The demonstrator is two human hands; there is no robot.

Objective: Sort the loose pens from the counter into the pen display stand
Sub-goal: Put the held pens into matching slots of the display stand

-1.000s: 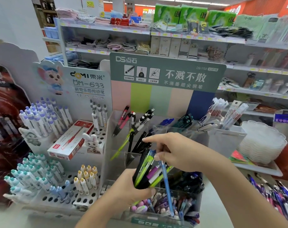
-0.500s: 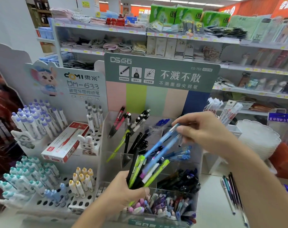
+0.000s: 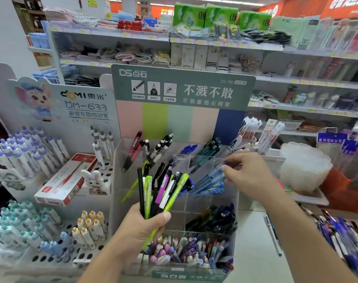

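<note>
A person stands at a shop table facing a clear, tiered pen display stand [image 3: 121,180] with a green header card. The left hand [image 3: 141,227] is low and central in front of the stand, its fingers and thumb wrapped round the lower ends of a bundle of pens [image 3: 161,190] in black, lime green, white and magenta; the bundle fans upward and slightly to the right. The right hand [image 3: 247,172] is higher and to the right, at the middle tier, its fingers [image 3: 228,170] curled together against the upper ends of the blue pens [image 3: 208,182] in the right-hand compartment. Motion blur makes it impossible to tell whether those fingers pinch one pen or merely touch the group. The blue pens slant with their long axis running from lower left up to upper right, so their top ends point straight at the right hand's fingertips. The right hand is the nearer one to that compartment; the bundle lies down and to its left, well within reach. More loose pens [image 3: 341,233] lie on the table [image 3: 253,252] at the far right, so the sorting looks far from finished
</note>
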